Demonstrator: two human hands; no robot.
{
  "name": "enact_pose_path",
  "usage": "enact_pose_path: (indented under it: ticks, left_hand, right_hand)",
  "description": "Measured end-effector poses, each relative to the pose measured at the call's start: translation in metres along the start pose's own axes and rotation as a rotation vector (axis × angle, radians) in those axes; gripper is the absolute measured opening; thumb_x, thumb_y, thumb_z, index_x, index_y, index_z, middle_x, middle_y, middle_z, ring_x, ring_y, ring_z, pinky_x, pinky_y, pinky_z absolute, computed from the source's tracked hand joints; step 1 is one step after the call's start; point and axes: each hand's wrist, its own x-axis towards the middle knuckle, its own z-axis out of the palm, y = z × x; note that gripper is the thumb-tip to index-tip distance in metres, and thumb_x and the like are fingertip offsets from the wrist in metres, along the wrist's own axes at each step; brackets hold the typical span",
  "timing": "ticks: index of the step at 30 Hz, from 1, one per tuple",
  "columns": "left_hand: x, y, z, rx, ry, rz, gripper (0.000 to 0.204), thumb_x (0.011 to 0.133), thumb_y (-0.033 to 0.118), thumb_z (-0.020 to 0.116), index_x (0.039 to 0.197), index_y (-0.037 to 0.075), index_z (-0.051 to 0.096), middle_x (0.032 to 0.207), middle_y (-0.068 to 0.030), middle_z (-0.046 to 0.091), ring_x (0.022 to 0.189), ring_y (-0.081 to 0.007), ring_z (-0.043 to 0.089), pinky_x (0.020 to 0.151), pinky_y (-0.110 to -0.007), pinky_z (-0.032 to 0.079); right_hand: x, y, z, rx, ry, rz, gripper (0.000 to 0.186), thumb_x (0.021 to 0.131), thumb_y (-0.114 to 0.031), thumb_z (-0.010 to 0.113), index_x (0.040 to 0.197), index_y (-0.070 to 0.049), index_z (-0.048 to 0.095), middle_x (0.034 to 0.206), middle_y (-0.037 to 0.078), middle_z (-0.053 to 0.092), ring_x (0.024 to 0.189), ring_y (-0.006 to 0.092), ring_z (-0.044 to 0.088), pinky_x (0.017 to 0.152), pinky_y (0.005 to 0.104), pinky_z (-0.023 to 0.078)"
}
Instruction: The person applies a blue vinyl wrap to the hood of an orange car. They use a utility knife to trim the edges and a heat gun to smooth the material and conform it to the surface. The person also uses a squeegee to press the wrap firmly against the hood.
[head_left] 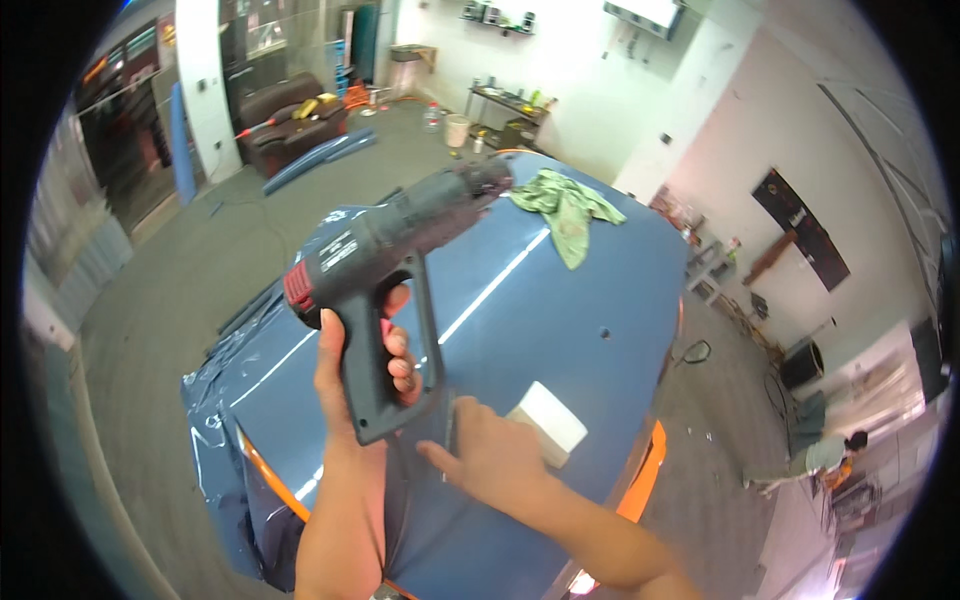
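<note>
head view. heat gun (385, 243): one, above blue film (570, 310); left hand (337, 390) nearer, its grip closed round the handle (366, 378); long axis slanting away rightward. right hand (500, 455): behind, right of gun; grip curled, contents cannot be told. white block (552, 418): just beside. pale print (338, 252) on gun: not clearly legible.

I read the heat gun (375, 240) body as matt black plastic, its end cap (299, 288) as red plastic. Nozzle (485, 180) looks like dark, scuffed metal. Blue film (620, 280) over the panel: smooth, glossy, hard light streaks; crinkled along the left side. Orange edge (645, 475) looks like smooth paint. Green cloth (565, 205): matt, creased, blotchy. White block (553, 413): smooth top; can't tell the material from my end. Armchair (275, 155): brown, leather-like, slight sheen. Floor (170, 290): dull gray.
</note>
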Motion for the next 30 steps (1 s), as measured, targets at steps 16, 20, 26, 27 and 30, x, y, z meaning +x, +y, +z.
enact_pose_path:
  ticks: [16,20,26,27,30]
  left_hand:
    - [0.022,-0.038,-0.020,0.515,0.420,-0.287,0.071,0.104,0.063,0.051,0.121,-0.004,0.062,0.089,-0.0133,0.073,0.064,-0.0144,0.067,0.061,-0.025,0.056]
    - [0.023,-0.040,-0.016,0.582,0.478,-0.331,0.075,0.103,0.066,0.049,0.122,-0.006,0.061,0.090,-0.0147,0.072,0.067,-0.0156,0.068,0.062,-0.027,0.058]
    - [0.025,-0.039,-0.014,0.659,0.536,-0.352,0.076,0.104,0.065,0.048,0.120,-0.008,0.060,0.092,-0.0180,0.072,0.070,-0.0183,0.069,0.064,-0.030,0.060]
    - [0.025,-0.039,-0.014,0.665,0.560,-0.350,0.076,0.104,0.065,0.048,0.119,-0.008,0.060,0.092,-0.0184,0.072,0.070,-0.0185,0.069,0.064,-0.030,0.060]
    - [0.025,-0.039,-0.013,0.670,0.573,-0.358,0.075,0.104,0.064,0.047,0.119,-0.008,0.060,0.093,-0.0188,0.072,0.070,-0.0188,0.069,0.064,-0.030,0.060]
  right_hand:
    - [-0.082,0.186,-0.046,1.316,0.542,0.538,0.036,0.104,-0.009,0.045,0.136,0.003,0.056,0.094,0.005,0.063,0.062,0.0083,0.050,0.054,0.0228,0.040]
    - [-0.079,0.207,-0.038,1.330,0.626,0.412,0.040,0.102,-0.006,0.050,0.140,0.007,0.052,0.103,0.007,0.062,0.077,0.0132,0.059,0.067,0.0275,0.049]
    - [-0.085,0.192,-0.037,1.090,0.649,0.222,0.044,0.102,-0.003,0.054,0.146,0.000,0.049,0.127,0.014,0.062,0.094,0.0216,0.072,0.082,0.0351,0.060]
    - [-0.085,0.192,-0.038,1.081,0.643,0.273,0.045,0.102,-0.002,0.053,0.147,-0.001,0.048,0.126,0.014,0.063,0.094,0.0223,0.072,0.084,0.0363,0.060]
    - [-0.082,0.195,-0.038,1.087,0.662,0.263,0.047,0.102,0.000,0.053,0.149,-0.002,0.047,0.124,0.015,0.065,0.096,0.0238,0.073,0.089,0.0387,0.060]
